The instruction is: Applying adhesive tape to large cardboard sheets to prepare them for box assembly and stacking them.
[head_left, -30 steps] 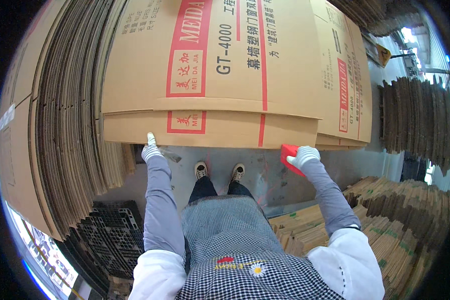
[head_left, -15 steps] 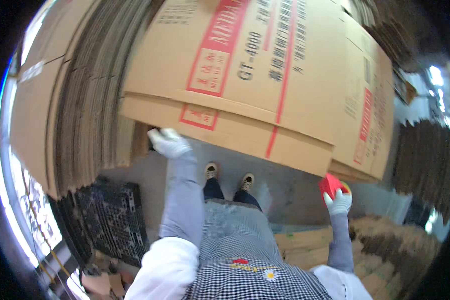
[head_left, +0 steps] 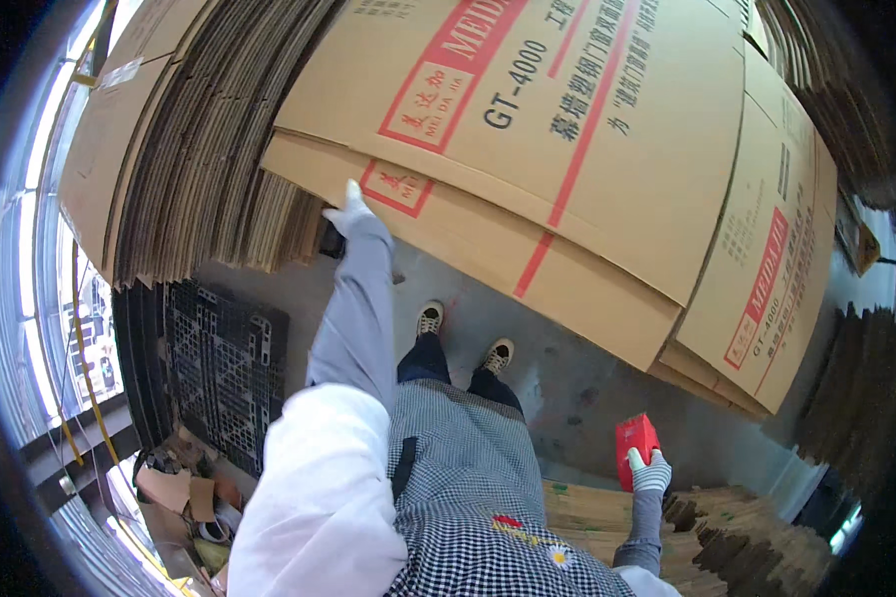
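A big flat printed carton (head_left: 577,129), brown with red bands and dark lettering, spans the upper middle, its flaps overlapping along the near side. At its near left edge is my left hand (head_left: 350,216) in a white glove. The thumb points up over the cardboard edge and the other fingers spread left; the hand looks open, with nothing held. My right hand (head_left: 651,472), in a striped white glove, is lower right, apart from the carton. It is closed round a red tape dispenser (head_left: 635,439); the tape roll is hidden.
Tall stacks of flattened cardboard (head_left: 214,149) stand at left. Black plastic pallets (head_left: 224,348) lean below them. More cardboard (head_left: 577,510) lies at lower right, with another dark stack (head_left: 846,373) at far right. Scraps (head_left: 184,488) lie lower left.
The carton shows farther right in view. My left hand has risen to its edge, thumb now pointing up. My right hand has drawn down and away from the carton's near corner with the red tape dispenser.
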A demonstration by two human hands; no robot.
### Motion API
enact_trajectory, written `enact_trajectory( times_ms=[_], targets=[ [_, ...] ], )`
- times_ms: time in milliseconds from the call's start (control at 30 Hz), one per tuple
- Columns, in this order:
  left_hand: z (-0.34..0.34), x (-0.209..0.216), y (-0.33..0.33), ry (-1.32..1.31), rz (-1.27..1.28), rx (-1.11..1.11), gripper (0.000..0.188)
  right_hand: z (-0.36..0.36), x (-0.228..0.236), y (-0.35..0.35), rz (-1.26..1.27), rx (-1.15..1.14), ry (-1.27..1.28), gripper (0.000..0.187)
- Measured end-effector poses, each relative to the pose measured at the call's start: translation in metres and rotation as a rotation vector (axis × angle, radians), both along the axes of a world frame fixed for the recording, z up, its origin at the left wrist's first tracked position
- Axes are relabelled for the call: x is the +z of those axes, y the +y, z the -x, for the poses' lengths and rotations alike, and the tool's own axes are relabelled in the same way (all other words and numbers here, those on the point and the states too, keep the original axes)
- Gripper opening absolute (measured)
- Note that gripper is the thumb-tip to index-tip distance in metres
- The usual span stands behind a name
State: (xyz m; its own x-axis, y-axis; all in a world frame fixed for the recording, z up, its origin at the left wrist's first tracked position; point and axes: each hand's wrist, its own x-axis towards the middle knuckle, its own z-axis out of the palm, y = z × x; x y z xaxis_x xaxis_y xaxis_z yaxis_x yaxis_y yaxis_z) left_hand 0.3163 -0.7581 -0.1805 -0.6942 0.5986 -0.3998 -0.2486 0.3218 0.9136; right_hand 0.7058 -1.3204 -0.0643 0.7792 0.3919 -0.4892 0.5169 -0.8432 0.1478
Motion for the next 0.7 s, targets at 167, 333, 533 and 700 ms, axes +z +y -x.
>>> enact_trajectory(
  times_ms=[167,333,533,700],
  targets=[
    [-0.215,-0.035,-0.219,-0.886,0.0,-0.316,0.051,-0.005,0.011,0.011,-0.194,-0.113,0.1,0.053],
    [-0.293,0.011,-0.286,-0.941,0.485,-1.281,0.028,-0.001,0.021,0.018,-0.578,-0.308,0.323,0.039],
    [-0.187,0.028,-0.17,-0.362,-0.167,-0.27,0.039,0.006,0.022,-0.011,-0.823,-0.541,0.416,0.026],
    [-0.138,0.041,-0.051,-0.744,0.115,-0.169,0.037,0.046,0.021,0.035,-0.986,-0.529,0.65,0.029]
  ],
)
